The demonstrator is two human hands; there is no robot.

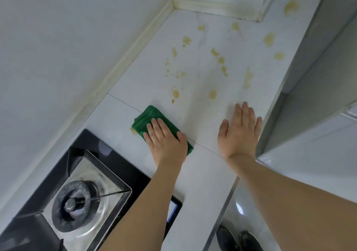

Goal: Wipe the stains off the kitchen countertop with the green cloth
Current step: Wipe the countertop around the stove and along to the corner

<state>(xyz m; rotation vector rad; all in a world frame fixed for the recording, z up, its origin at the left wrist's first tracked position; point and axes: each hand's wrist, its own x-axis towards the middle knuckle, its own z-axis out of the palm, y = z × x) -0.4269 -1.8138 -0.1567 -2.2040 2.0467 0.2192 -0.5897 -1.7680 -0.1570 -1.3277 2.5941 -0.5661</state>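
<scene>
Left hand [166, 137] flat on the cloth [152, 118].
Cloth's long axis runs upper-left to lower-right on the countertop [202, 173]; right hand [239, 129] flat, fingers straight, grasping nothing.

Green cloth [154, 118] near half hidden under left hand [166, 140]. Stove [77, 202] cut by bottom-left frame edge. Shoes [238, 239] cropped, blurred.

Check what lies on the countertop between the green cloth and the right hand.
In the head view, only bare countertop crossed by a thin seam line lies between the green cloth and the right hand.
</scene>
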